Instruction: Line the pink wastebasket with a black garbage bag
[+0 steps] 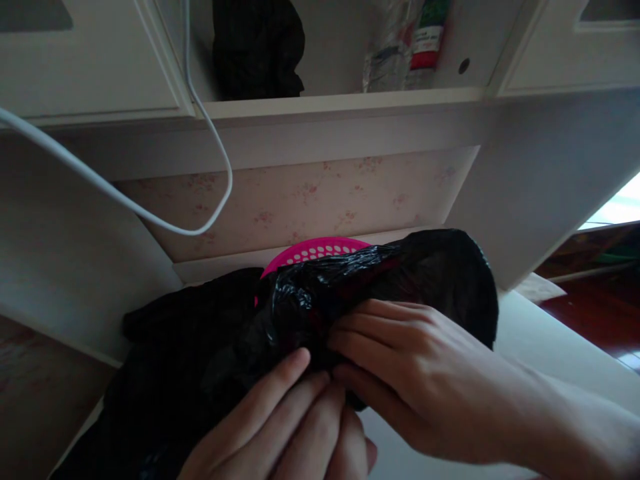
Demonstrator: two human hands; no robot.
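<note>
A black plastic bag (pixel 440 267) lies crumpled over a pink basket with round holes (pixel 320 249), whose far rim shows behind it. My left hand (pixel 290 427) is at the bottom middle, fingers bent and closed on the near edge of the bag. Beside it, my right hand (pixel 400 367) reaches in from the right, its fingers pressed together on the same bag. The fingertips of both hands almost meet. The bag hides most of the basket and whatever is inside. More black plastic spreads to the lower left.
A white cable (pixel 227 193) hangs in a loop at the upper left. Above, a cabinet shelf (pixel 345 103) carries a dark bag (pixel 255 50), a clear plastic bottle (pixel 387 63) and a red-and-green labelled bottle (pixel 427 40). Cabinet side panels (pixel 550 153) stand left and right of the white surface (pixel 545 347).
</note>
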